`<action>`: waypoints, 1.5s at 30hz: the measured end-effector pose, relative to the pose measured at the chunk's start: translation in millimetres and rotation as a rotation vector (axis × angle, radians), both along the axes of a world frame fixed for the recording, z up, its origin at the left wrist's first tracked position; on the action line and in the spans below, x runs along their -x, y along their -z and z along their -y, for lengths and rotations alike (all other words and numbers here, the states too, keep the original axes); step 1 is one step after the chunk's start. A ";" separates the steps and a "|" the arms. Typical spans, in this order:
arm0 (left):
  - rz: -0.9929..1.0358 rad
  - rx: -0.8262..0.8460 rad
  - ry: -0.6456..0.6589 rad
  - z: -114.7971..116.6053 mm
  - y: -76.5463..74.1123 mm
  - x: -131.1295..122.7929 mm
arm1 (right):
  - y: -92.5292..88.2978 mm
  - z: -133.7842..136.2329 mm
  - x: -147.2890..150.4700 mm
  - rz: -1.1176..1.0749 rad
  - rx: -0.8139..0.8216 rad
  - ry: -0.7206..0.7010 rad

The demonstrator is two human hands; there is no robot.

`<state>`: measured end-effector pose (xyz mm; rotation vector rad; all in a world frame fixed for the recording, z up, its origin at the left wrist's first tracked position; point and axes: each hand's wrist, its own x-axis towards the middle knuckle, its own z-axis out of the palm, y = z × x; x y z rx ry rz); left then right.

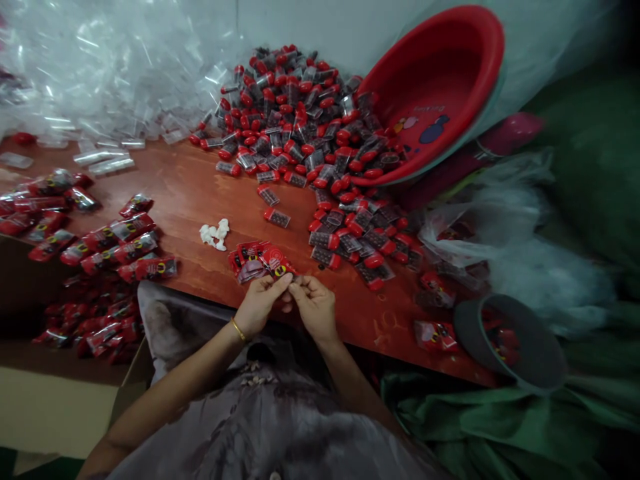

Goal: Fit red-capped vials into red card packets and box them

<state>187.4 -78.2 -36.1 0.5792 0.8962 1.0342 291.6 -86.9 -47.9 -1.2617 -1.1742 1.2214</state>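
My left hand (259, 302) and my right hand (316, 305) meet at the near edge of the red-brown table (200, 193), fingers pinched together. Between the fingertips sits something small that I cannot make out. Just beyond the fingers lies a small stack of red printed packets (260, 260). A gold bangle (238, 329) circles my left wrist. A white crumpled wad (215, 233) lies left of the packets.
A big heap of red-capped clear vials (300, 120) spreads from a tipped red basin (435, 87) at the back right. Filled red packets (115, 243) lie at the left, above a cardboard box (90, 320) holding more. Clear plastic sleeves (100, 73) pile at the back left. A grey bucket (510, 340) stands at right.
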 end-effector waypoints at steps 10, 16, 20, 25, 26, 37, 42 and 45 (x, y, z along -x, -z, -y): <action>0.090 0.243 -0.677 -42.1 -15.9 137.2 | 14.6 -41.4 -47.0 1.139 -0.314 0.237; -0.138 0.003 -0.690 -52.2 -14.9 143.6 | 40.0 -35.1 -68.9 1.147 -0.486 0.040; -0.974 -0.465 -0.244 -49.5 -3.5 74.5 | 46.1 -24.8 -70.1 1.079 -0.587 0.072; -1.611 -0.756 0.162 -54.3 19.4 32.8 | 45.9 -25.6 -69.7 1.041 -0.663 0.183; -1.655 -0.774 0.185 -54.8 24.2 31.6 | 45.6 -26.2 -69.8 1.036 -0.672 0.193; -1.579 -0.822 -0.068 -33.8 9.0 21.0 | 14.7 -19.6 -31.7 0.525 -0.398 0.134; -1.300 -0.824 -0.057 -22.5 2.2 14.6 | 5.5 -32.3 -7.4 0.163 -0.158 0.032; -0.889 -0.573 -0.087 -20.8 4.5 15.8 | 8.5 -31.1 -7.5 0.192 -0.148 0.100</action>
